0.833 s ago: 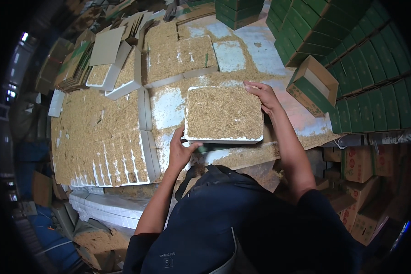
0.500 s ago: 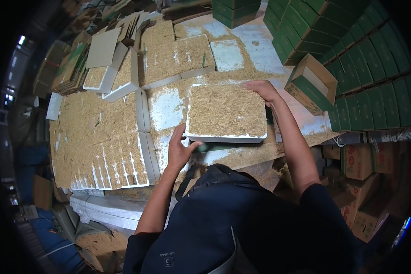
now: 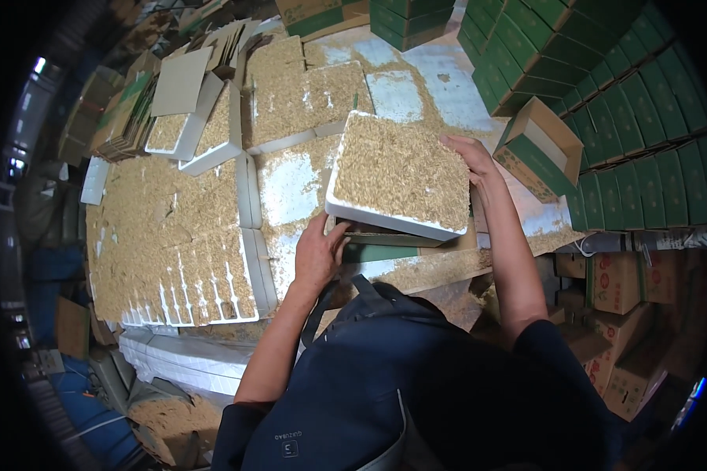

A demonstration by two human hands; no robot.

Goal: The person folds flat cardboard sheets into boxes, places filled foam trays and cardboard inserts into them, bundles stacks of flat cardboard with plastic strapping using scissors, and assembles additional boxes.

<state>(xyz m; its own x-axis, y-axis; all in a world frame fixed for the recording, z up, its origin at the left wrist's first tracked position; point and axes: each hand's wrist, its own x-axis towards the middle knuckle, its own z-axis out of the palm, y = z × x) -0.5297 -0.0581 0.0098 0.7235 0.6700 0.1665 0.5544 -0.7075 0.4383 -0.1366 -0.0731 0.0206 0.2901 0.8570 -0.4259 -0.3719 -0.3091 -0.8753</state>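
A white foam tray (image 3: 401,177) filled with tan wood shavings is tilted over a green and brown cardboard box (image 3: 385,252), whose near rim shows below it. My right hand (image 3: 471,159) grips the tray's right edge near the far corner. At the near left corner my left hand (image 3: 319,253) has its fingers curled against the tray's underside, close to the box rim; the fingertips are partly hidden. Most of the box's inside is covered by the tray.
Several shavings-filled foam trays (image 3: 173,228) cover the table's left side. Two more trays (image 3: 212,133) and a flat cardboard piece (image 3: 181,82) lie behind them. An open green box (image 3: 540,149) leans at right, beside stacked green boxes (image 3: 644,118). Brown cartons (image 3: 617,286) stand lower right.
The foam tray has turned clockwise and tilted, uncovering the near rim of the box beneath. My right hand has shifted slightly right, and the fingers of my left hand have moved under the tray's corner.
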